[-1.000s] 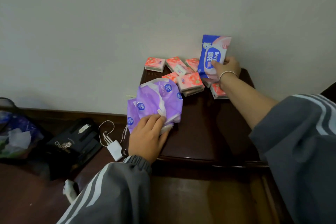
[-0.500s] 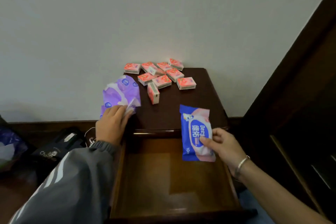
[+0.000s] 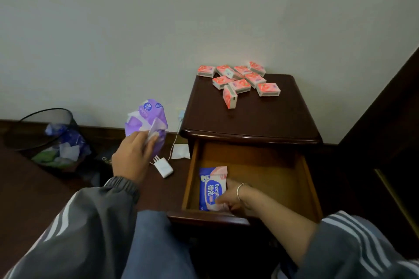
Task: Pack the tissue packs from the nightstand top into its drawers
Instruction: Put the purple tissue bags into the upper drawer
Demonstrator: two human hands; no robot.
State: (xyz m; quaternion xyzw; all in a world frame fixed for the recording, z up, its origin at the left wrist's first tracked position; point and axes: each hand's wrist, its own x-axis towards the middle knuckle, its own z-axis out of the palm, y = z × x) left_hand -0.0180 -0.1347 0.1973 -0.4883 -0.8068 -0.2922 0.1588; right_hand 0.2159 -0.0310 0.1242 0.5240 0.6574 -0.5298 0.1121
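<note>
The dark wooden nightstand (image 3: 249,120) has its top drawer (image 3: 260,170) pulled out. Several small pink tissue packs (image 3: 240,81) lie scattered at the back of the top. My right hand (image 3: 229,197) is down inside the drawer at its front left, fingers on a blue wet-wipe pack (image 3: 212,188) that lies on the drawer floor. My left hand (image 3: 132,157) is in the air to the left of the nightstand, gripping purple tissue packs (image 3: 146,120).
A black mesh waste bin (image 3: 48,133) with rubbish stands on the dark floor at the left. A white charger (image 3: 163,166) with its cable and a white paper scrap (image 3: 180,151) lie by the nightstand. Dark wooden furniture (image 3: 385,120) rises at the right.
My right hand carried the blue pack from the nightstand top down into the open drawer. My left hand lifted the purple packs off the top and out to the left.
</note>
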